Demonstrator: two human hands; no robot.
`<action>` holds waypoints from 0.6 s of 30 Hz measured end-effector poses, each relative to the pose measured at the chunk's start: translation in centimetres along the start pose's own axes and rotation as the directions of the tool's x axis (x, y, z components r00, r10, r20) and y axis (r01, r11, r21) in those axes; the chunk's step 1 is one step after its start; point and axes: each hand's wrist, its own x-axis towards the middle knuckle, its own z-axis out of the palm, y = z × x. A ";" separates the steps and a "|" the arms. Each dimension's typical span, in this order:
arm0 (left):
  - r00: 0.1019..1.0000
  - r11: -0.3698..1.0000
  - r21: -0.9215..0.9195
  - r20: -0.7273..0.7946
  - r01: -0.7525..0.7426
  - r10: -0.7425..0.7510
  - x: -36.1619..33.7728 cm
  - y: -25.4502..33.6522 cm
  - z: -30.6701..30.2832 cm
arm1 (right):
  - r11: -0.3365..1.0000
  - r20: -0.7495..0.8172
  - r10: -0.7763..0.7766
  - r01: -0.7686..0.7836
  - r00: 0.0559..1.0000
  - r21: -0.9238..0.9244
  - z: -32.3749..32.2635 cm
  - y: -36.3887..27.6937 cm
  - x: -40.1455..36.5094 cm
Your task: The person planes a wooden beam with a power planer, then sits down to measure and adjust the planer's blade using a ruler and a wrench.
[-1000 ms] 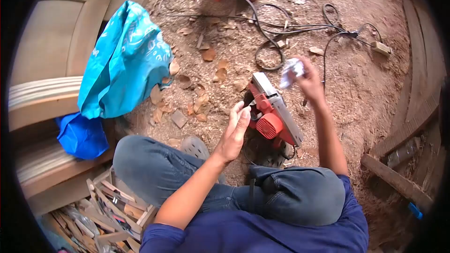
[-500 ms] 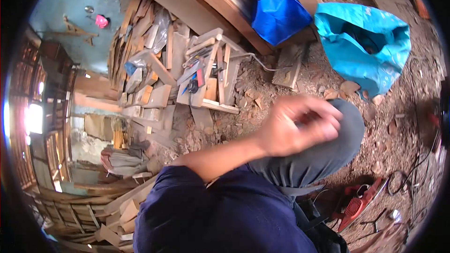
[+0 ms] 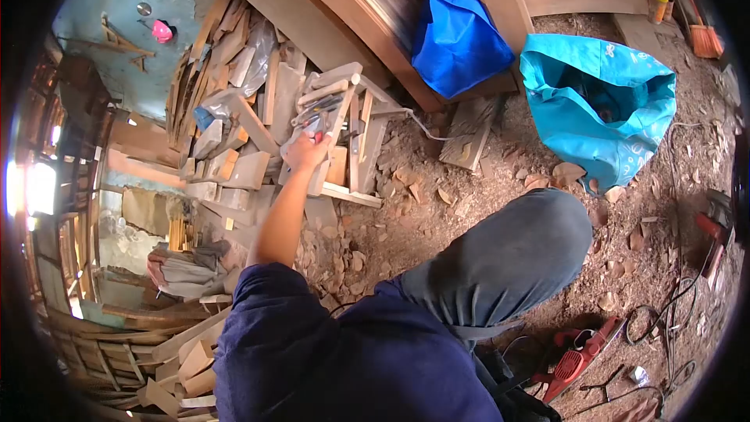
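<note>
My left hand [image 3: 305, 153] reaches into the wooden tool box [image 3: 349, 194]. Its fingers are curled round a small red tool [image 3: 318, 137], mostly covered by the hand, so I cannot make out its kind. Several metal hand tools [image 3: 319, 116] lie in the box just beyond my fingers. The blue and black object seen there before is hidden behind my hand. My right hand is out of view.
Stacked wood offcuts [image 3: 248, 170] lie beside the box. A turquoise bag [image 3: 598, 141] and a blue bag [image 3: 462, 35] stand farther right. A red power tool [image 3: 576, 363] and cords lie on the shaving-covered ground near my knee [image 3: 508, 254].
My left hand has moved from above my knee, left and away from me, into the tool box, and closed on the red tool. The view has shifted slightly.
</note>
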 end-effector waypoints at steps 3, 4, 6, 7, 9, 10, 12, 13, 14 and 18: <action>0.994 1.000 -0.010 0.108 0.014 -0.013 1.8 -0.6 1.4 | 1.000 -0.014 0.008 -0.008 1.000 0.018 -1.1 0.5 -1.1; 0.989 1.000 -0.027 0.148 0.016 -0.012 2.2 -0.8 1.7 | 1.000 -0.015 0.012 -0.011 1.000 0.027 -1.4 0.9 -1.5; 0.996 0.998 -0.056 0.083 0.018 -0.013 2.3 -1.4 2.1 | 0.999 -0.012 0.032 -0.032 0.999 0.043 -1.8 1.7 -2.6; 1.000 0.996 -0.085 0.025 0.020 -0.018 1.9 -2.0 2.2 | 0.997 0.007 0.044 -0.045 0.999 0.066 -1.6 2.4 -3.3; 0.937 0.930 -0.150 -0.158 -0.335 0.312 1.3 -3.2 0.8 | 0.986 0.022 0.133 -0.135 0.991 0.094 -2.9 3.7 -6.0; 0.868 0.799 -0.340 -0.213 -0.497 0.449 -0.1 -2.9 -1.1 | 0.975 0.033 0.182 -0.185 0.983 0.121 -3.1 4.5 -7.1; 0.602 0.616 -0.217 -0.598 -0.757 0.529 1.7 -4.1 -1.1 | 0.957 0.027 0.194 -0.195 0.981 0.213 -1.4 2.3 -7.3; 0.678 0.721 -0.218 -0.589 -0.658 0.440 -1.4 -0.8 -5.2 | 0.956 -0.020 0.170 -0.160 0.985 0.246 -1.2 0.7 -7.0; 0.744 0.810 -0.219 -0.572 -0.544 0.345 -4.7 2.5 -9.3 | 0.953 -0.069 0.106 -0.082 0.992 0.292 -0.5 -1.7 -6.0; 0.459 0.471 -0.288 -0.834 -0.834 0.305 -13.6 13.0 -15.9 | 0.760 0.008 0.182 -0.146 0.983 0.634 0.2 -7.5 -4.8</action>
